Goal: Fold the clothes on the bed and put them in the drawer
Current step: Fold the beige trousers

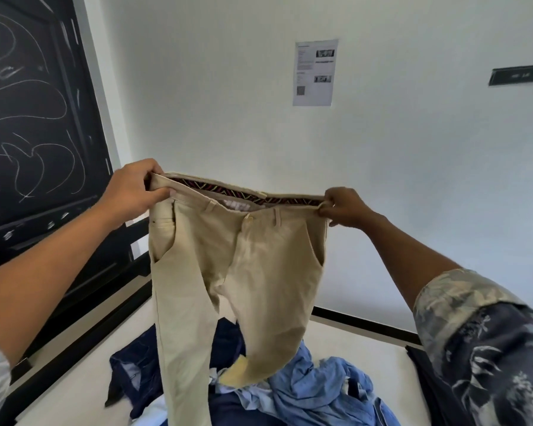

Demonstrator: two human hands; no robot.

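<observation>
I hold a pair of beige trousers [228,272] up in front of me by the waistband, stretched wide. My left hand [133,189] grips the left end of the waistband. My right hand [342,207] pinches the right end. The legs hang down; the left one drops straight, the right one bunches onto a pile of clothes [290,392] on the bed [351,339]. The pile holds a light blue shirt [308,385] and dark navy garments [133,370]. No drawer is in view.
A white wall is straight ahead with a printed sheet [316,72] taped to it. A dark panel with chalk scribbles [31,118] stands at the left. The bed has a dark frame edge [366,324]. A dark cloth [419,361] lies at the bed's right side.
</observation>
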